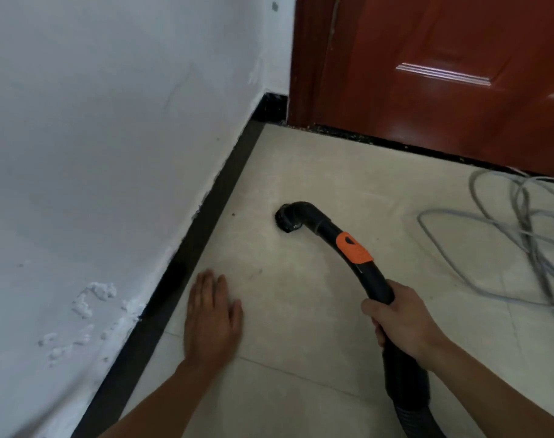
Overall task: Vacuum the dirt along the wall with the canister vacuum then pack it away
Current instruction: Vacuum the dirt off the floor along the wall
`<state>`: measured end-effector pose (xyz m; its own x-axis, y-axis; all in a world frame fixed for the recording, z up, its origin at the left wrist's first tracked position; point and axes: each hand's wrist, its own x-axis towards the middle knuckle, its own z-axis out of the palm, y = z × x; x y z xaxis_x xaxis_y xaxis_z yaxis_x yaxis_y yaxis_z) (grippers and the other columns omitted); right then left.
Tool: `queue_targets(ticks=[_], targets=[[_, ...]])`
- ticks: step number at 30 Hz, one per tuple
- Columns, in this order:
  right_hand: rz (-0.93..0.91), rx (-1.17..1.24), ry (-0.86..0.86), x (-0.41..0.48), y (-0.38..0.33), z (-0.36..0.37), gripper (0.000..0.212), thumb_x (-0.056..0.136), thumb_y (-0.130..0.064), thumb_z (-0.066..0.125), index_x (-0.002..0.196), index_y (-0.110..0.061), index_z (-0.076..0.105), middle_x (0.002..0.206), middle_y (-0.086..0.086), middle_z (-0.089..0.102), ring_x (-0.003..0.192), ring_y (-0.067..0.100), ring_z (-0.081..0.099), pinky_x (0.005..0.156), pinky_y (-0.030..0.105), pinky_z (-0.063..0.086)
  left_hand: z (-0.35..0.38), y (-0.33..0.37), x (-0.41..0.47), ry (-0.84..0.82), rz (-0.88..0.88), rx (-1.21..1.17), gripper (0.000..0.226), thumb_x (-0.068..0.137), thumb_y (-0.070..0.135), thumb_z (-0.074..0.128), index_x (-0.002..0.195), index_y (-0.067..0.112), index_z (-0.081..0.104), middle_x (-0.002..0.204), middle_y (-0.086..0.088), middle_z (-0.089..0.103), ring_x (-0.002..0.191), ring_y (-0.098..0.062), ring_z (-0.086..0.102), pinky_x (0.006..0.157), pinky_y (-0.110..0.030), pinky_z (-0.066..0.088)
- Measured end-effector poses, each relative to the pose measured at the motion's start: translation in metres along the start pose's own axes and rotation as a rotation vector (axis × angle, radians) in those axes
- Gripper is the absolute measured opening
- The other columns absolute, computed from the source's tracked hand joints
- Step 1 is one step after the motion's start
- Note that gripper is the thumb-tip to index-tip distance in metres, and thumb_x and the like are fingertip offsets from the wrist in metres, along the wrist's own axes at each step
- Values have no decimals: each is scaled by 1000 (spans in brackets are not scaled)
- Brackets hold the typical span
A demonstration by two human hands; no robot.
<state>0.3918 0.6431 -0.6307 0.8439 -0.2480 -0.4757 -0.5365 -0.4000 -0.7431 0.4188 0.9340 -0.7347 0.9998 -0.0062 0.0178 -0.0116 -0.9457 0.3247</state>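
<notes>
My right hand (pixel 402 320) grips the black curved handle of the vacuum hose (pixel 367 273), just below its orange slider (pixel 354 247). The hose's open nozzle end (pixel 286 218) touches the beige tile floor a little way from the black baseboard (pixel 203 222). The ribbed hose (pixel 408 403) runs off the bottom edge. My left hand (pixel 212 314) lies flat, fingers together, palm down on the floor beside the baseboard. A small dark speck of dirt (pixel 233 214) sits near the baseboard, and a faint smudge (pixel 256 273) marks the tile ahead of my left hand.
A white wall (pixel 111 137) with flaking plaster fills the left. A reddish-brown door (pixel 443 74) with a dark threshold closes the far side. A tangle of grey cable (pixel 506 248) lies on the floor at the right.
</notes>
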Motion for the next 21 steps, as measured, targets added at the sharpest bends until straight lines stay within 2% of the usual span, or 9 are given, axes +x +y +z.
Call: queue_targets(ticks=[3, 6, 11, 17, 21], targets=[[-43, -6, -85, 12, -21, 36, 13, 85, -6, 66, 91, 0, 55, 60, 12, 56, 42, 22, 52, 43, 29, 45, 0, -1, 0, 0, -52, 14, 61, 92, 37, 30, 135, -2, 50, 146, -21, 41, 136, -34, 36, 113, -44, 32], [-61, -13, -97, 24, -34, 61, 14, 86, -6, 66, 86, -1, 53, 59, 12, 55, 40, 20, 50, 41, 28, 44, 1, 0, 2, -3, -48, 45, 60, 92, 36, 31, 135, -1, 50, 147, -20, 42, 137, -33, 37, 114, -44, 32], [-83, 0, -61, 63, -57, 76, 11, 87, -10, 66, 86, -6, 56, 62, 12, 57, 42, 22, 53, 44, 31, 48, 3, -3, 2, -10, -35, 93, 60, 93, 36, 31, 139, 0, 47, 150, -19, 38, 140, -31, 33, 115, -39, 19], [-26, 121, 124, 126, -95, 67, 11, 84, -9, 67, 88, -3, 60, 64, 13, 57, 46, 25, 52, 53, 39, 52, 3, -3, 3, -24, -28, 105, 59, 93, 35, 32, 138, -1, 48, 149, -20, 39, 140, -32, 35, 114, -39, 19], [25, 165, 77, 139, -115, 67, 14, 84, -7, 66, 95, -2, 59, 64, 13, 54, 45, 24, 49, 48, 33, 50, 3, -4, 3, -36, -24, 96, 60, 93, 34, 32, 139, -1, 46, 150, -21, 37, 141, -32, 33, 114, -41, 19]])
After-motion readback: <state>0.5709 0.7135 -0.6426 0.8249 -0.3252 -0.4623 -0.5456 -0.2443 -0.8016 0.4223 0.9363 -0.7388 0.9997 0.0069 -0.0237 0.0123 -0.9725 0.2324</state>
